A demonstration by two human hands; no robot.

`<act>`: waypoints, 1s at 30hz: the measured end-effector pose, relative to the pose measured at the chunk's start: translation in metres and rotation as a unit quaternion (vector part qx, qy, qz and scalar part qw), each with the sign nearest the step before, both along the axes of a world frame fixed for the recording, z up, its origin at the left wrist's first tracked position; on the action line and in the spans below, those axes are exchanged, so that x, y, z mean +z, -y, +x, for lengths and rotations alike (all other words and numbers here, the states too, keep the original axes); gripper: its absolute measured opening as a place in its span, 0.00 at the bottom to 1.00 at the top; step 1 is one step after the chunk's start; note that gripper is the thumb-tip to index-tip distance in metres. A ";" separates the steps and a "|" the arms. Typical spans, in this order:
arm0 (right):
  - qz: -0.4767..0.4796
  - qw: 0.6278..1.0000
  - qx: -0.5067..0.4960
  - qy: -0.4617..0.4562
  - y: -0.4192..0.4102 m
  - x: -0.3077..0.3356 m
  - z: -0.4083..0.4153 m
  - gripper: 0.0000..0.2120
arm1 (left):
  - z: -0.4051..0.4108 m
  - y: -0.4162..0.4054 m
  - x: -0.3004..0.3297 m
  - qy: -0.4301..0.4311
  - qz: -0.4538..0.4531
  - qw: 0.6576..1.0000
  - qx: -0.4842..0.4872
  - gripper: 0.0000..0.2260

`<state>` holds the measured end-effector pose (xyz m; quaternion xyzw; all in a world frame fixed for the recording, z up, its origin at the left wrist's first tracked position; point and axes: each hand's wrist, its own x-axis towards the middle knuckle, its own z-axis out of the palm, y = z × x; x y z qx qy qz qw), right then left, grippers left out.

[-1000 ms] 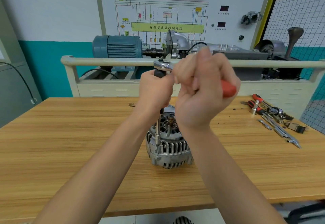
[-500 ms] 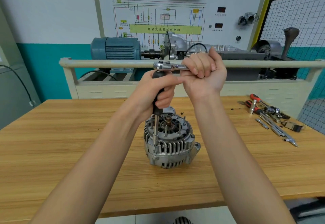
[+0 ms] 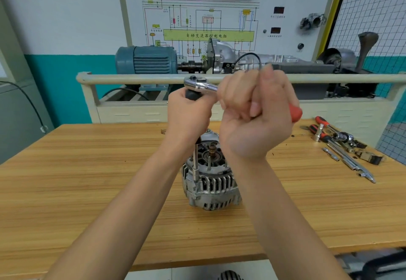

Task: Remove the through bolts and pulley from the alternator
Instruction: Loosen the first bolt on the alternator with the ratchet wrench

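A long wooden table with a pale striped grain (image 3: 87, 191) is carrying the work, and behind its far edge a white training board printed with a wiring diagram (image 3: 208, 22) is standing above a blue-grey electric motor (image 3: 146, 59). Near the middle of the table a silver finned alternator (image 3: 211, 183) is sitting upright, shaft end up. The right hand (image 3: 257, 114) is clenching the red handle of a chrome ratchet wrench (image 3: 201, 84), fingers wrapped tight round it (only the red tip is showing past the palm). The left hand (image 3: 189, 114) is gripping the black handle just under the ratchet head, steadying a slim steel extension bar (image 3: 195, 165) that is reaching down to a through bolt at the alternator's near-left rim. At the far right of the table a loose scatter of red-handled screwdrivers and steel sockets (image 3: 342, 145) is lying well apart from the alternator.
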<state>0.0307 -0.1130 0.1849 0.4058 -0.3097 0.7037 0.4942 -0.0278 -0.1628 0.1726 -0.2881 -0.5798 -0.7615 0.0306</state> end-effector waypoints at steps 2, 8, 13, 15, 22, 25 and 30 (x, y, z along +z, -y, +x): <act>-0.020 0.994 0.097 0.037 -0.014 0.006 -0.001 0.23 | -0.003 0.006 -0.001 -0.007 -0.002 0.998 -0.065 0.20; -0.138 0.894 0.390 0.172 -0.048 0.018 -0.025 0.23 | -0.013 0.018 0.004 -0.019 -0.034 0.966 -0.255 0.16; -0.193 0.895 0.359 0.181 -0.050 0.018 -0.026 0.22 | -0.013 0.012 0.009 0.029 -0.080 0.971 -0.223 0.23; -0.168 0.926 0.295 0.167 -0.043 0.015 -0.018 0.23 | -0.010 0.008 0.007 0.037 -0.056 0.984 -0.167 0.24; 0.008 1.000 0.005 0.015 0.000 0.001 -0.003 0.19 | -0.001 -0.002 0.002 0.007 0.003 0.999 0.049 0.16; 0.004 1.000 0.015 0.021 -0.003 0.002 -0.004 0.20 | -0.002 0.000 0.000 0.001 -0.002 1.000 0.024 0.17; -0.055 0.959 0.244 0.131 -0.035 0.015 -0.014 0.23 | -0.015 0.016 0.002 -0.009 -0.027 0.989 -0.147 0.17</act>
